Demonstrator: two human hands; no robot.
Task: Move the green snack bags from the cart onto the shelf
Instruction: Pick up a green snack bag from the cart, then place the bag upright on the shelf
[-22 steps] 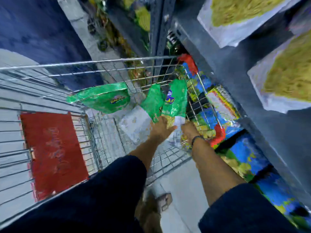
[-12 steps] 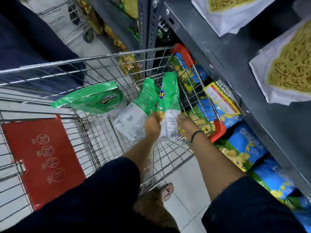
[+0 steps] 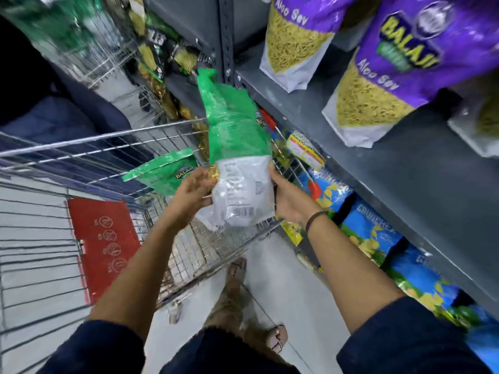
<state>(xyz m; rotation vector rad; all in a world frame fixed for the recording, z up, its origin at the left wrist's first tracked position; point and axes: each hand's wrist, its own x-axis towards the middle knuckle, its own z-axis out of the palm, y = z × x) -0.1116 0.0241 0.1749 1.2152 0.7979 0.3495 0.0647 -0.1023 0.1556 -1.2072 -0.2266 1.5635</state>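
I hold green snack bags (image 3: 235, 136) upright above the cart's right rim, their green tops up and clear lower halves down. My left hand (image 3: 193, 194) grips them from the left and my right hand (image 3: 287, 199) from the right. How many bags are in the bunch I cannot tell. Another green snack bag (image 3: 164, 172) lies tilted in the wire cart (image 3: 89, 141), behind my left hand. The grey shelf (image 3: 399, 168) runs along the right, close to the held bags.
Purple Aloo Sev bags (image 3: 391, 68) stand on the shelf board at upper right. Blue snack bags (image 3: 370, 230) fill the lower shelf. The cart's red child-seat flap (image 3: 104, 244) is at left. My sandalled feet (image 3: 275, 338) are on the pale floor beside the cart.
Both hands have lifted the green bags up out of the cart basket toward the shelf. The view has swung up and right, bringing the purple bags into sight.
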